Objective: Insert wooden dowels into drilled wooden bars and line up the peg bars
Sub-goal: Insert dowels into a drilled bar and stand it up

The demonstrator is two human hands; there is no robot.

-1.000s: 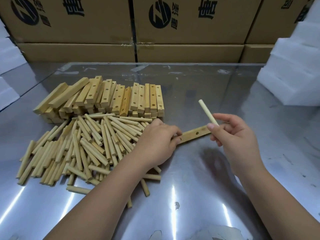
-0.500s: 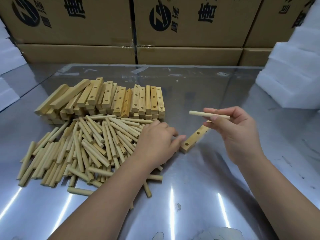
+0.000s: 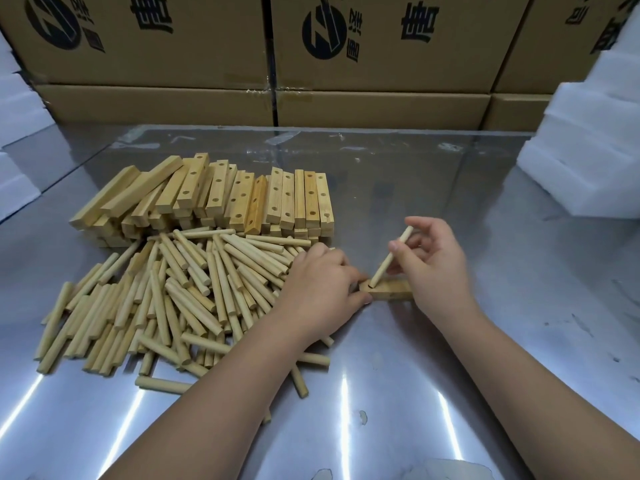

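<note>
Seeing the right hand [image 3: 437, 270] pinching one dowel [image 3: 392, 258] between thumb and fingertips. The dowel is tilting, its upper end leaning away and to the right, and its lower tip is sitting at a hole near the left end of the bar [image 3: 389, 292]. I can't tell how deep the tip is going. The bar is lying flat on the steel table [image 3: 450, 368], just right of the loose dowel pile [image 3: 180, 292], and its right part is hiding under the right hand. The left hand [image 3: 320, 289] is clamping the bar's left end, with the thumb on the near edge, the fingers on the far side and the wrist lying over the pile's right edge. Behind the pile, the stack of drilled bars [image 3: 225, 199] is sitting in rows, most showing holes on top. I'm also seeing cardboard boxes [image 3: 156, 57] lining the far edge and white foam blocks [image 3: 581, 161] sitting at the right.
</note>
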